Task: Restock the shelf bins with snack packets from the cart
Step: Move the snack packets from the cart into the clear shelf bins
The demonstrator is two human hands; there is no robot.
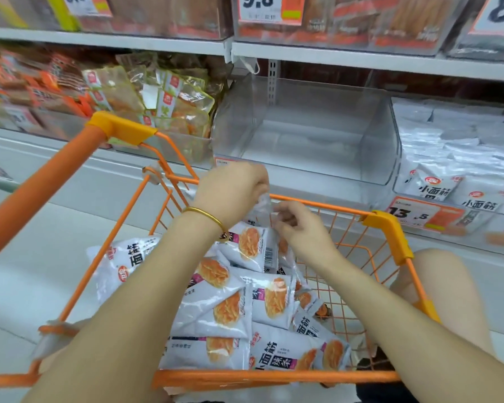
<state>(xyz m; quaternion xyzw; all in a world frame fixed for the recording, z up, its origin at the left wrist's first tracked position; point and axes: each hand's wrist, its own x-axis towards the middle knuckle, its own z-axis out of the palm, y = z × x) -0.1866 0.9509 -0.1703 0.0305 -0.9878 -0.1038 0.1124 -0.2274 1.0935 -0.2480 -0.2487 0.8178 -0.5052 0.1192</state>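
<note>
An orange wire cart [384, 225] stands before the shelf, holding several white snack packets [224, 312] printed with orange noodles. Over the cart's far rim my left hand [233, 190], with a gold bangle on its wrist, pinches the top edge of one white packet [252, 245] that hangs down into the cart. Beside it my right hand [300, 225] has curled fingers on the same packet's upper edge. Straight ahead on the shelf sits a clear plastic bin [378, 158] with nothing in it.
Right of the clear bin, another bin [454, 146] is full of the same white packets, with a 13.5 price tag [419, 215] below. To the left a bin [169, 106] holds yellow-green packets. Upper shelf bins [332, 21] carry price labels. My knee [442, 274] shows beside the cart.
</note>
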